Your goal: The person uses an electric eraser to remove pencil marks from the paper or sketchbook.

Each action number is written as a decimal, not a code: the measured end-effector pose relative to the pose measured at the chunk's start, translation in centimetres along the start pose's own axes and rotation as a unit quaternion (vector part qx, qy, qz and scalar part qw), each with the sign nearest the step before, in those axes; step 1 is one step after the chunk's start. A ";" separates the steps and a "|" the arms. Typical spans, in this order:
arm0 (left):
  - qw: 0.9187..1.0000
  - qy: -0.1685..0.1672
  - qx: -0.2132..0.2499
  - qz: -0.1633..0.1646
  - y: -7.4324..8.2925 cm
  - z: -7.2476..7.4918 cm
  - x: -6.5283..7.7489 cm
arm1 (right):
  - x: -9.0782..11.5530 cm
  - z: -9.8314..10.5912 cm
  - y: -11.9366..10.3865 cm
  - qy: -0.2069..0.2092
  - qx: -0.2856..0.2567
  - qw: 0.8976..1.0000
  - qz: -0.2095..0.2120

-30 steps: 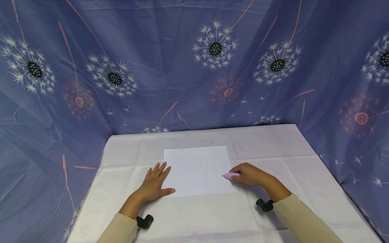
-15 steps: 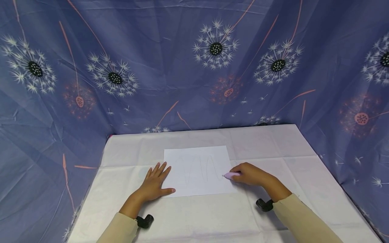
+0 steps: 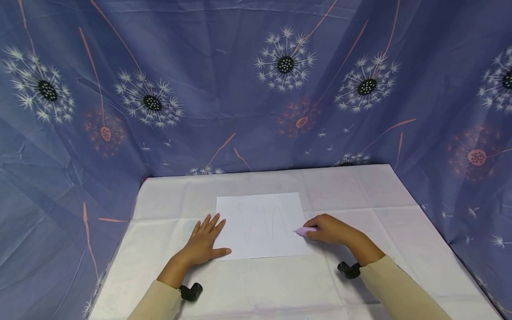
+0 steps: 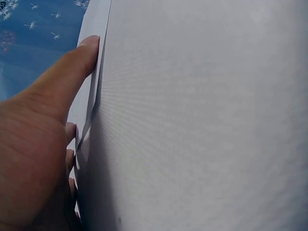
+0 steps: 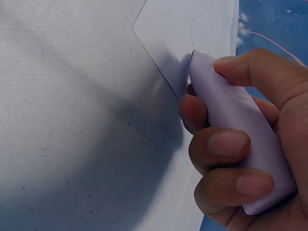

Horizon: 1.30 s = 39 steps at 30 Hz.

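A white sheet of paper (image 3: pixel 258 246) lies on the table, with thin, faint zigzag lines across it. My left hand (image 3: pixel 202 243) rests flat over its left edge, fingers spread; in the left wrist view the thumb (image 4: pixel 79 60) lies along the near edge of the sheet. At the right edge, my right hand (image 3: pixel 330 229) grips a chunky lilac pen-like tool (image 5: pixel 236 110) with a small dark tip. Fingers curl round its body and the thumb presses near the front. The tip points left, right at the end of the last line on the paper.
A creased white cloth (image 3: pixel 256 289) covers the table. Behind and at both sides hangs a blue curtain (image 3: pixel 224 89) with a dandelion print. Black wrist devices (image 3: pixel 191 292) sit on both wrists, below beige sleeves (image 3: pixel 400 289).
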<state>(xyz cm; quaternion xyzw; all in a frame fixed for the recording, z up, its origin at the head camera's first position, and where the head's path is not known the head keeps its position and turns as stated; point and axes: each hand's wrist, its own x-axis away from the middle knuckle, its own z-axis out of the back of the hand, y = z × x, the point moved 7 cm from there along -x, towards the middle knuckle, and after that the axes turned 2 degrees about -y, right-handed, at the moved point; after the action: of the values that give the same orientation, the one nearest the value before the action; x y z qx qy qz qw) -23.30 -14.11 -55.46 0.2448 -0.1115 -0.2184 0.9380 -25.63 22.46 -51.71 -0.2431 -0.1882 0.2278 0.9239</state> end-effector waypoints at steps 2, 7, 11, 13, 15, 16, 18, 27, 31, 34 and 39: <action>1.000 0.004 0.003 -0.003 -0.1 -0.1 0.0 | 0.0 0.1 0.0 0.004 -0.002 1.000 -0.004; 1.000 0.010 -0.006 -0.004 -0.6 -0.5 -0.2 | 0.0 0.3 0.0 0.009 -0.005 1.000 -0.010; 1.000 0.009 -0.011 -0.002 -0.6 -0.6 -0.2 | 0.1 0.0 -0.1 -0.001 0.000 1.000 0.003; 1.000 0.009 -0.008 -0.005 -0.5 -0.5 -0.2 | 0.1 -0.1 -0.3 -0.003 0.003 1.000 0.015; 1.000 0.007 -0.008 -0.006 -0.4 -0.5 -0.1 | 0.1 -0.1 -0.2 -0.001 -0.001 1.000 0.008; 1.000 0.006 -0.007 -0.006 -0.4 -0.4 -0.1 | 0.1 0.0 -0.2 0.002 -0.004 1.000 0.004; 1.000 0.003 -0.005 -0.005 -0.2 -0.2 -0.1 | 0.1 0.1 -0.2 0.007 -0.006 1.000 -0.002; 1.000 0.006 -0.009 -0.004 -0.1 -0.2 -0.1 | 0.3 0.1 -0.5 -0.003 -0.006 1.000 -0.004; 1.000 0.013 -0.004 -0.010 -0.2 -0.3 -0.2 | 0.5 0.1 -0.6 -0.006 -0.007 1.000 -0.010; 1.000 0.015 0.006 -0.015 -0.1 -0.2 -0.2 | 0.6 0.2 -0.6 -0.002 -0.004 1.000 -0.014; 1.000 0.012 -0.002 -0.011 -0.2 -0.3 -0.2 | 0.6 -0.1 -0.7 -0.010 -0.010 1.000 -0.006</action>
<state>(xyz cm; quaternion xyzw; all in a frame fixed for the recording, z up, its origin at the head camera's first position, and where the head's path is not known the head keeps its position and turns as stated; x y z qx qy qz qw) -23.42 -14.07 -55.89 0.2470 -0.0974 -0.2263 0.9372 -24.91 22.21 -51.26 -0.2490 -0.2016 0.2226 0.9208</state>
